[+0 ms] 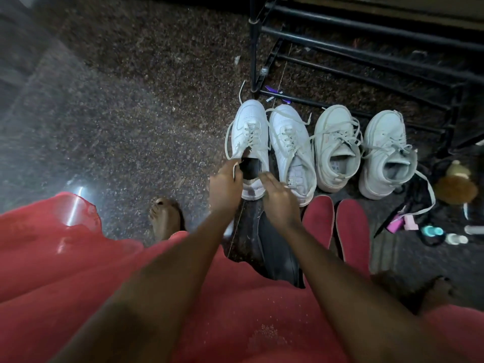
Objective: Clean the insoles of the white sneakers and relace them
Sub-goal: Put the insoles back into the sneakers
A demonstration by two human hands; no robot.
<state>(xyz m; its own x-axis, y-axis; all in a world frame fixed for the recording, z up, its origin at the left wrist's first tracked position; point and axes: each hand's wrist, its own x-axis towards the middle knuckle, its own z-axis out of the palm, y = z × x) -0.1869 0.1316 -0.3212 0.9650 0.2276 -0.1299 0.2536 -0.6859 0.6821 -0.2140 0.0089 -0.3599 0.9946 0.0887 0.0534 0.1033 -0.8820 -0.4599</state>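
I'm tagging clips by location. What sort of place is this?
Probably a room in a home, at the spot where shoes are kept: speckled dark carpet, a black metal shoe rack, and white sneakers lined up on the floor in front of it.

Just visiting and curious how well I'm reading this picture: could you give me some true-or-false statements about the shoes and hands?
Four white sneakers stand in a row on the carpet. True.
The two red insoles are inside sneakers. False: they lie on the carpet, nearer the person.
The left hand is at the leftmost sneaker's opening. True.
The right hand grips the brush. False: its fingers are straight, and the brush lies far right.
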